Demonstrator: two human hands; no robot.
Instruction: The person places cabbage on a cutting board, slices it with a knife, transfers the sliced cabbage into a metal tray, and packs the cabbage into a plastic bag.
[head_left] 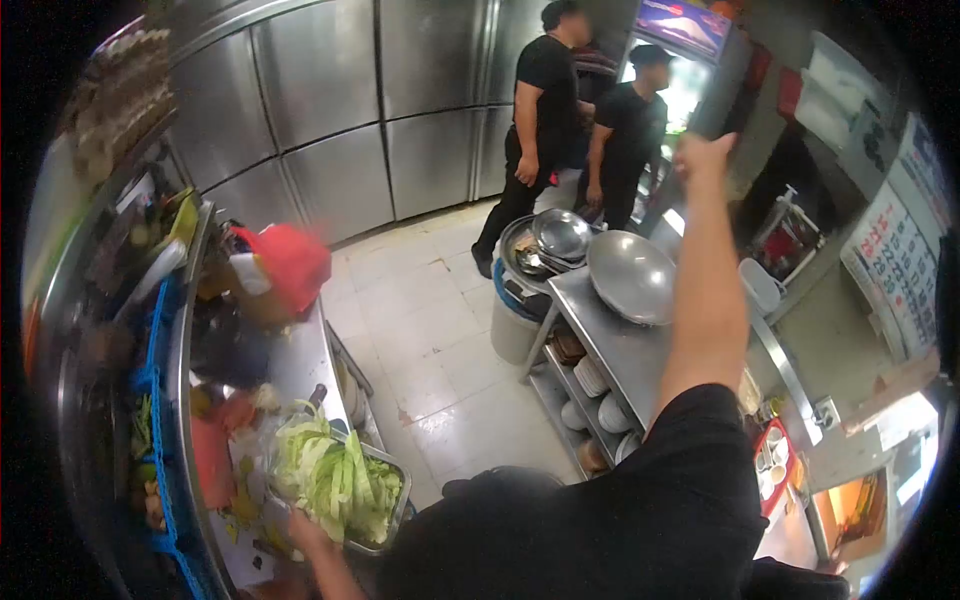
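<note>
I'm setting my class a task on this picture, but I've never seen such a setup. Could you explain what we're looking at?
There is no machine: a camera worn on someone's head looks forward and down at their bare hands. The left hand is at the edge of a rectangular silver metal tray heaped with pale green cut leaves; its exact grip is unclear. The right hand is raised, with nothing visibly held. A wide, round silver metal bowl lies on the grey metal table ahead.
</note>
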